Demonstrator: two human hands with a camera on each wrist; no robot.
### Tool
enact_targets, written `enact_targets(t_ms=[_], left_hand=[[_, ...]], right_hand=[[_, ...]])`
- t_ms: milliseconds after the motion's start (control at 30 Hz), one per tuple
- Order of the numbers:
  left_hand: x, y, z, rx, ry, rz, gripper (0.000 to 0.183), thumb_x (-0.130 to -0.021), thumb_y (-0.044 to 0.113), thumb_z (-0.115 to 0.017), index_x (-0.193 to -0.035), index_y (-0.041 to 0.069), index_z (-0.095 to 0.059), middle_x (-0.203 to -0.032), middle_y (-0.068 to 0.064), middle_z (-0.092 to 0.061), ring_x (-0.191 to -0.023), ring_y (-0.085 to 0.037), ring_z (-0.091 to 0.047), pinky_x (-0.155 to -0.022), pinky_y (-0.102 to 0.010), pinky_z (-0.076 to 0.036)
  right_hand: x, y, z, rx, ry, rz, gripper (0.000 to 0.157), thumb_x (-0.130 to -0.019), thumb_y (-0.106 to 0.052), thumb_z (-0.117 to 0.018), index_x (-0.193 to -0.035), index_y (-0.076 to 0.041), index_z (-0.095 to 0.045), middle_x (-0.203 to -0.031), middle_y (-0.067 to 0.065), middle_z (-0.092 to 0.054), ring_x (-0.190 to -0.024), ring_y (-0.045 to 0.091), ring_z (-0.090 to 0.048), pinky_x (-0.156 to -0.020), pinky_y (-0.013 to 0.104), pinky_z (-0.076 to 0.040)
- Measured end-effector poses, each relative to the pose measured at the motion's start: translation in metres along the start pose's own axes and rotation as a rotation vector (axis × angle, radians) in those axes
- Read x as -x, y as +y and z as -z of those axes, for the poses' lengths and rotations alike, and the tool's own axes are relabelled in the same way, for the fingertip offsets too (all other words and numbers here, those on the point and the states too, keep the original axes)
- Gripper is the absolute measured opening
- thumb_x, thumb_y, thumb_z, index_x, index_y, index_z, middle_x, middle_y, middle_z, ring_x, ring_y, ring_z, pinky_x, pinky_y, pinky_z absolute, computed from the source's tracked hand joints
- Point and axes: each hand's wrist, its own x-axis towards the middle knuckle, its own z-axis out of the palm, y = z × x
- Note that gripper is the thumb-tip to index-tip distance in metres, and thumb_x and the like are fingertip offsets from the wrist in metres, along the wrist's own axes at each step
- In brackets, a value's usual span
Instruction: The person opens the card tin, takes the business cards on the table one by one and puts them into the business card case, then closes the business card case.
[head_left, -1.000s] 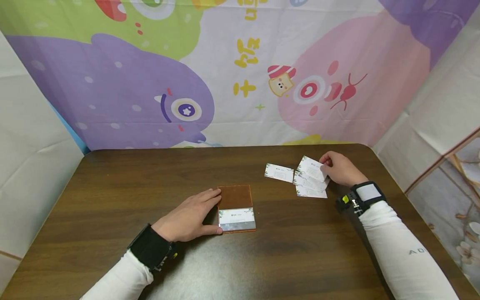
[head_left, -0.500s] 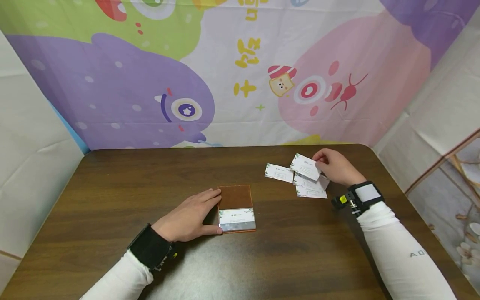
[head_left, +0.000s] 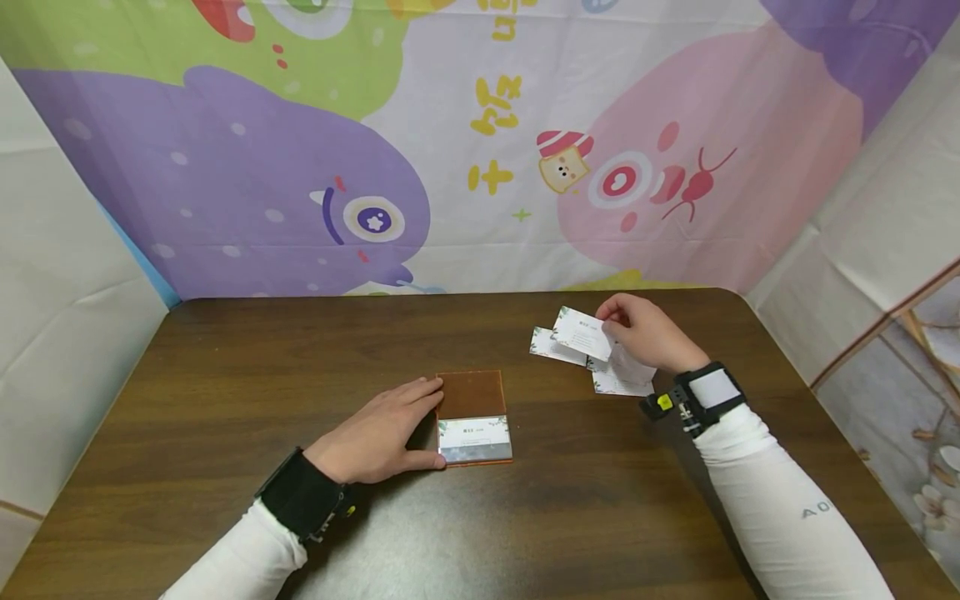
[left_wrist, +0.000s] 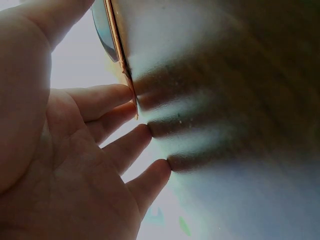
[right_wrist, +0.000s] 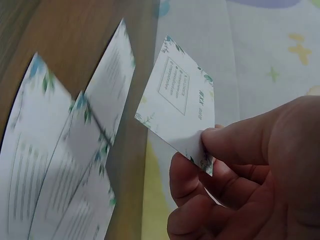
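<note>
My right hand (head_left: 651,333) pinches a white business card (head_left: 579,332) with leaf-printed corners between thumb and fingers. In the right wrist view that business card (right_wrist: 182,97) is held tilted, raised off the table. Below it lie several similar cards (head_left: 624,385), overlapping, and another card (head_left: 547,347) to their left. A brown leather card holder (head_left: 470,393) lies flat at the table's middle, with one card (head_left: 474,431) showing in its lower pocket. Along the holder's left edge rests my left hand (head_left: 378,435), its fingers extended and its thumb at the near corner.
The brown wooden table (head_left: 247,375) ends at the back against a cartoon-printed cloth (head_left: 480,233). White panels stand on the left (head_left: 67,292) and right. Each wrist wears a black strap with a small camera.
My right hand has lifted the card from the overlapping cards and moved it left, over the separate card. The left hand and the card holder stay where they were.
</note>
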Motion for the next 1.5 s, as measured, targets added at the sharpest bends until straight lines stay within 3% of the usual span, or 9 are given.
enact_targets(t_ms=[533, 1500], left_hand=[[0.0, 0.0, -0.001, -0.006, 0.013, -0.012, 0.09, -0.097, 0.052, -0.076, -0.158, -0.006, -0.044, -0.167, -0.022, -0.036, -0.156, -0.041, -0.031, -0.122, -0.059, -0.033], [0.0, 0.0, 0.0, -0.016, 0.005, 0.003, 0.091, -0.096, 0.051, -0.078, -0.158, -0.007, -0.044, -0.167, -0.022, -0.037, -0.155, -0.04, -0.032, -0.123, -0.057, -0.032]], right_hand=[[-0.004, -0.041, -0.028, -0.051, -0.052, 0.096, 0.013, -0.105, -0.008, -0.06, -0.116, -0.005, -0.066, -0.095, 0.01, -0.063, -0.085, 0.026, -0.058, -0.076, 0.039, -0.051], [0.0, -0.091, -0.079, -0.073, -0.201, 0.233, 0.009, -0.107, -0.009, -0.059, -0.113, -0.01, -0.066, -0.093, 0.002, -0.064, -0.083, 0.02, -0.058, -0.076, 0.037, -0.052]])
